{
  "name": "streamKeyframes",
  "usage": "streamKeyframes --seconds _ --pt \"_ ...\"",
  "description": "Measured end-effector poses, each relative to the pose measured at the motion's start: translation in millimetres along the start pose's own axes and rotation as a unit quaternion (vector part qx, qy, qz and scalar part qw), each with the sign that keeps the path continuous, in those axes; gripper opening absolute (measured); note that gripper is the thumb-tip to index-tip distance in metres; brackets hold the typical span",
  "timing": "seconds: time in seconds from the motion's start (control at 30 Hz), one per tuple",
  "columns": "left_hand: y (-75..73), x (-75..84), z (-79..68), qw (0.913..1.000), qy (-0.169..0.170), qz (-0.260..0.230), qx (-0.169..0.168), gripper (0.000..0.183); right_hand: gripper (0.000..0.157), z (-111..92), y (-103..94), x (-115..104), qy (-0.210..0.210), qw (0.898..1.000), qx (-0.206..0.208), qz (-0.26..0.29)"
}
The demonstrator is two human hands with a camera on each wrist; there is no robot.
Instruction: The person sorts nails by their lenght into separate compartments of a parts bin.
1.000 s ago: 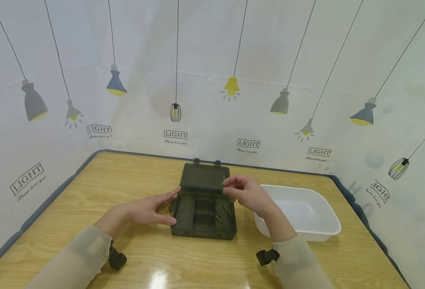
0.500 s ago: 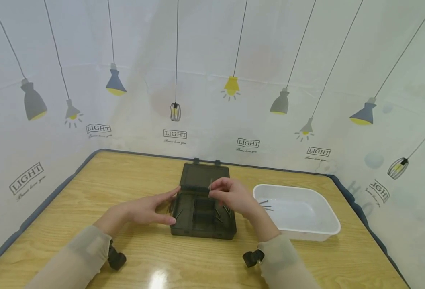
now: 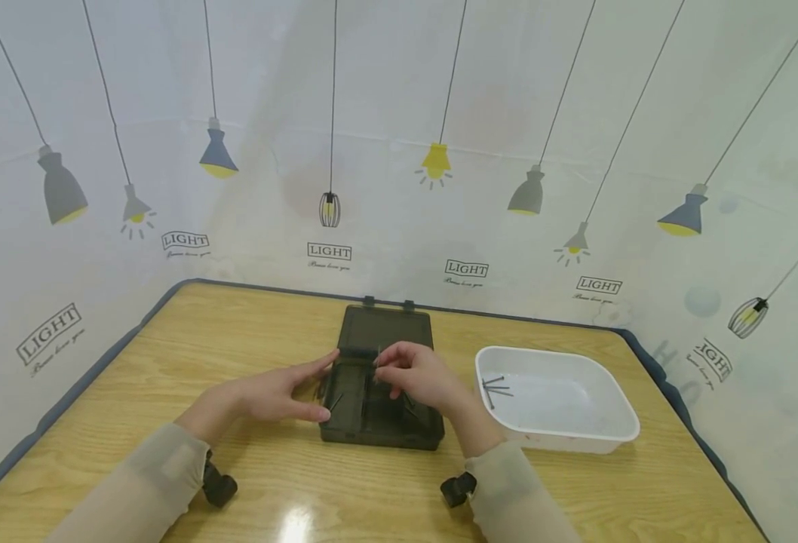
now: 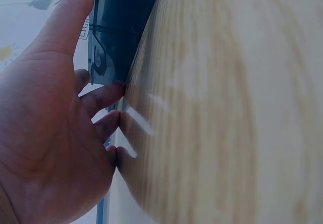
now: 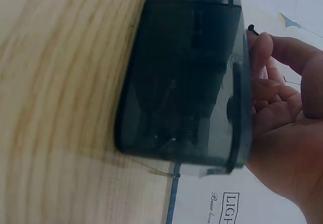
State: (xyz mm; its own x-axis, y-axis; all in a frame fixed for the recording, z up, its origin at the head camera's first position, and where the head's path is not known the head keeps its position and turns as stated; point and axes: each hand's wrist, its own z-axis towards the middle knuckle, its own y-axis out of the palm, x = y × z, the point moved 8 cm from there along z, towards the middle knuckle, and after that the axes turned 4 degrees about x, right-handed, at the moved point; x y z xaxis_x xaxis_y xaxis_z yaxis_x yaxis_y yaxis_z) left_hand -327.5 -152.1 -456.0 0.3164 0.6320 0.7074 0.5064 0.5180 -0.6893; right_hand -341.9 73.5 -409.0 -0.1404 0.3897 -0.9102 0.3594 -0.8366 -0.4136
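Right hand (image 3: 418, 375): and here we have thumb and index finger clamped on one slim nail (image 5: 252, 30), nipped at the tips, the hand poised right over the box!
Left hand (image 3: 270, 392): we see these fingers apart and relaxed, thumb stretched straight to the near left corner, index finger reaching along the left side, both touching the box to its left.
Held nail: up in the fingertips above the middle of the box, long axis close to upright with a slight lean; our right wrist view catches a small dark rounded end peeking past the fingertip.
Box (image 3: 382, 437): dark, see-through plastic, squared off and divided into compartments, sitting flat in front of us.
Lid (image 3: 385, 328): thrown wide open, laid back away from us, two clips on its far edge.
Nail at left (image 3: 336, 402): alone in the left compartment, slanting, thin and metallic.
Nail at right (image 3: 409, 408): lying in the right compartment, partly shadowed by the hand above.
Tray (image 3: 575, 443): over on our right, glossy white with rounded corners.
Loose nails (image 3: 497, 388): a small fan of them, grey, at the tray's left end.
Table (image 3: 256, 483): pale wood grain, shining under a light.
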Motion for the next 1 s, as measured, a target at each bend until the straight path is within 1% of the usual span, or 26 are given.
streamKeyframes --seconds 0.43,0.63,0.8,1.0 --pt "0.0 0.3 0.1 1.0 -0.002 -0.008 -0.005 0.107 0.022 4 16.5 0 0.007 1.0 -0.016 -0.015" --pt "-0.2 -1.0 0.3 1.0 -0.004 -0.004 -0.002 0.107 0.02 4 20.9 -5 0.001 1.0 -0.018 -0.021" --pt "-0.1 -1.0 0.5 1.0 -0.003 -0.004 -0.001 0.107 0.016 5 23.7 -4 0.005 0.999 -0.02 -0.038" --pt "0.1 -1.8 0.6 0.9999 -0.003 -0.009 -0.003 0.107 0.016 6 25.4 -3 0.009 0.998 -0.019 -0.052"
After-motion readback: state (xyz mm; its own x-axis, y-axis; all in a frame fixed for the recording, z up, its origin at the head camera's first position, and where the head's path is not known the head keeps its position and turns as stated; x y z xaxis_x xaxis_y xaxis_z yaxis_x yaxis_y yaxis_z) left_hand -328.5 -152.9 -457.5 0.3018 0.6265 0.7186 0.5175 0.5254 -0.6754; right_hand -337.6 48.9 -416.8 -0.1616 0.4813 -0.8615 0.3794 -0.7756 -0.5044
